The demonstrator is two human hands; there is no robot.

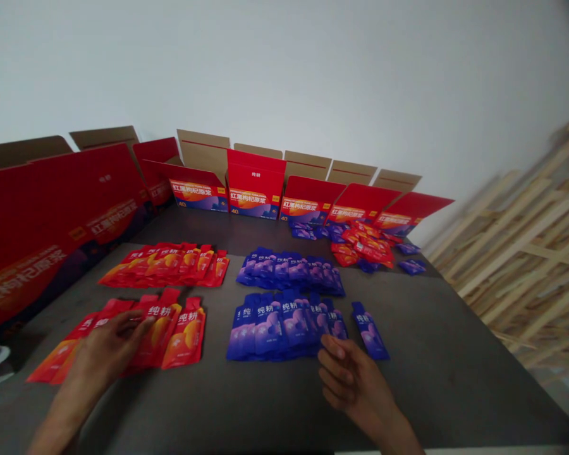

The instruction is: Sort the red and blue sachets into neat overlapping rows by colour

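Note:
My left hand is over the near row of red pouches, fingers curled with thumb and fingertips close together; whether it pinches a pouch is too small to tell. My right hand has its fingers curled in, just below the right end of the near row of purple pouches. Nothing shows in it. A single purple pouch lies to its upper right, apart from the row. Behind these rows lie another row of red pouches and another of purple pouches.
Open red boxes line the back of the grey table, and larger red boxes stand at the left. A mixed heap of red and purple pouches lies at the back right. Wooden slats are beyond the right edge.

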